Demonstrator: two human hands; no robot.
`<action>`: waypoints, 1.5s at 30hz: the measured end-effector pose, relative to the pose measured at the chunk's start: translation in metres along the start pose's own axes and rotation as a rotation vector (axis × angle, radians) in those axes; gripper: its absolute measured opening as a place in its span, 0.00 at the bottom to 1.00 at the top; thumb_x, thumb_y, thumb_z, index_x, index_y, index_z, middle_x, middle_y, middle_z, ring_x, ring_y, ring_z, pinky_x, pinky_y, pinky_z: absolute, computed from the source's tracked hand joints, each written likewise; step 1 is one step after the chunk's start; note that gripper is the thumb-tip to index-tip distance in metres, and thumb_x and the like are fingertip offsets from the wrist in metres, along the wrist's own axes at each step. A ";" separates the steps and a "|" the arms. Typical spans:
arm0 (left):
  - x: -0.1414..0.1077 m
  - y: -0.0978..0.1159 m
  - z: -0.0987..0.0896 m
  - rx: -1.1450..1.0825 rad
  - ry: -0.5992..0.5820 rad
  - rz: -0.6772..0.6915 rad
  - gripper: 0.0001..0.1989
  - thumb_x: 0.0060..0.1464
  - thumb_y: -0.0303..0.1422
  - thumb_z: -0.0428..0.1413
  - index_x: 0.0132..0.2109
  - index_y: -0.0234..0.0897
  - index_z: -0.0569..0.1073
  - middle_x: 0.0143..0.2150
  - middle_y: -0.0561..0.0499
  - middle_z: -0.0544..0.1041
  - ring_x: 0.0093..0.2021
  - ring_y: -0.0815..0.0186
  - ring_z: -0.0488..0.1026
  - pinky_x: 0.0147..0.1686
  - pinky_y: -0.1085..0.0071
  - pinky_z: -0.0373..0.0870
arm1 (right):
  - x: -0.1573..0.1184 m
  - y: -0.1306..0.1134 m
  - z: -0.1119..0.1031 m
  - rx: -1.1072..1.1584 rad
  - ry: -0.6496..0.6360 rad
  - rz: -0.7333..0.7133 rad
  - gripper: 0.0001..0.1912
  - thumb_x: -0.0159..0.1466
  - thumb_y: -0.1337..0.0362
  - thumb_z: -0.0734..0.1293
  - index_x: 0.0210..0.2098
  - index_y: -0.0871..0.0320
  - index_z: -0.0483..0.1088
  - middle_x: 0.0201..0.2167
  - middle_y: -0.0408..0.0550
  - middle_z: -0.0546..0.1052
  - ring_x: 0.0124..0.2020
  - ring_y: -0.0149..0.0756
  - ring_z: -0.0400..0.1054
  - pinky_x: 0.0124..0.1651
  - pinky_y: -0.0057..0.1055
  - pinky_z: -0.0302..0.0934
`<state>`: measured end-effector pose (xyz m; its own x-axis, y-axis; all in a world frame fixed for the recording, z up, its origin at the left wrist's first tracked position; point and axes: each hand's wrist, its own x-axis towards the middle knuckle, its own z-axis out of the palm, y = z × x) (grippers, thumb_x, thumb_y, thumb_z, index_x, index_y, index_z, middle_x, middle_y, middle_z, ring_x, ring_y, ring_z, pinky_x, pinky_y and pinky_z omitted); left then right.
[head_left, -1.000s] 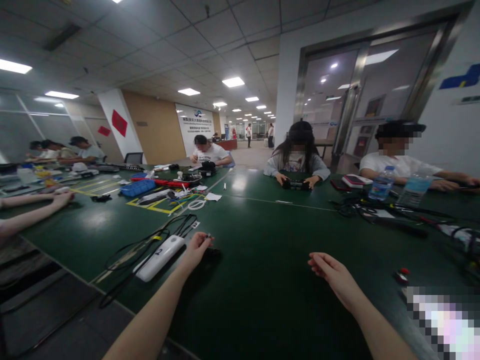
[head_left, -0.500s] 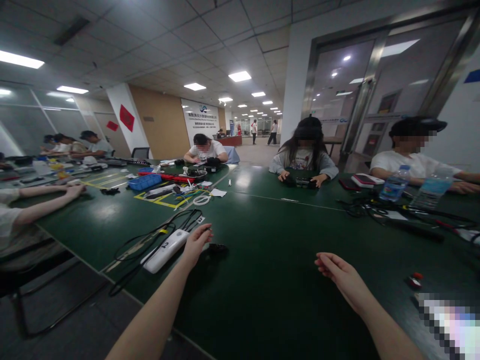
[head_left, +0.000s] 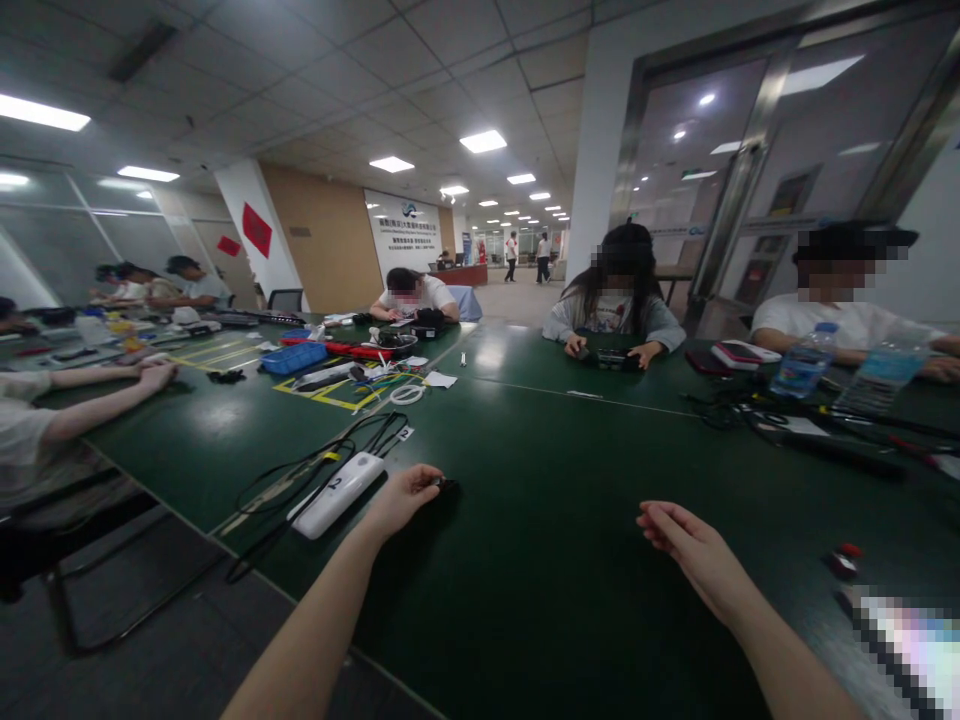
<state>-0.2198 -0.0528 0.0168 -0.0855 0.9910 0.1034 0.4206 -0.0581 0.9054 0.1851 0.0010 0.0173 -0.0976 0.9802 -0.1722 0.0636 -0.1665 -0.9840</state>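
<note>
My left hand (head_left: 409, 492) rests low at the green table (head_left: 525, 560), its thumb and fingers closed on a small black object (head_left: 446, 484). The fingers cover part of that object, and its kind cannot be made out. Just left of this hand lies a white power bank-like block (head_left: 337, 497) marked with a 2, with black cables (head_left: 300, 475) around it. On the other side, my right hand (head_left: 686, 545) hovers over the table with fingers curled together and nothing visible in them.
A small red-and-black item (head_left: 845, 560) and a blurred-out screen (head_left: 911, 640) lie at the right. Water bottles (head_left: 806, 362) and tangled cables (head_left: 780, 415) stand beyond. A blue basket (head_left: 294, 357) and loose wires (head_left: 386, 380) are at the back left. Several people sit around.
My left hand has come down and slightly right onto the small black object, which lay apart from it before. My right hand keeps nearly the same pose. The view has shifted slightly.
</note>
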 end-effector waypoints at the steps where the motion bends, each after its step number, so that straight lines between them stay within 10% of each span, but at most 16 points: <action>1: 0.000 0.000 0.000 0.056 0.017 0.006 0.14 0.44 0.36 0.53 0.40 0.35 0.69 0.37 0.49 0.74 0.39 0.64 0.71 0.43 0.66 0.64 | -0.001 0.000 0.000 0.002 0.000 0.001 0.20 0.49 0.51 0.66 0.36 0.57 0.71 0.31 0.49 0.74 0.35 0.42 0.67 0.38 0.37 0.62; 34: 0.002 -0.001 0.009 0.261 0.100 0.035 0.12 0.48 0.38 0.48 0.39 0.37 0.66 0.36 0.50 0.74 0.37 0.65 0.70 0.39 0.70 0.65 | 0.003 0.007 -0.002 -0.021 -0.031 -0.024 0.18 0.52 0.51 0.64 0.37 0.55 0.70 0.33 0.48 0.74 0.35 0.39 0.67 0.39 0.35 0.61; 45: -0.005 0.012 0.003 0.332 -0.049 0.039 0.14 0.48 0.37 0.47 0.41 0.40 0.69 0.40 0.51 0.74 0.42 0.64 0.69 0.45 0.68 0.63 | -0.003 0.002 0.000 -0.018 -0.050 -0.032 0.16 0.53 0.53 0.63 0.37 0.55 0.70 0.32 0.47 0.73 0.35 0.39 0.66 0.39 0.36 0.60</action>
<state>-0.2116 -0.0577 0.0260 -0.0236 0.9938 0.1084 0.6948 -0.0616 0.7166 0.1851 -0.0021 0.0157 -0.1493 0.9784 -0.1428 0.0774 -0.1325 -0.9882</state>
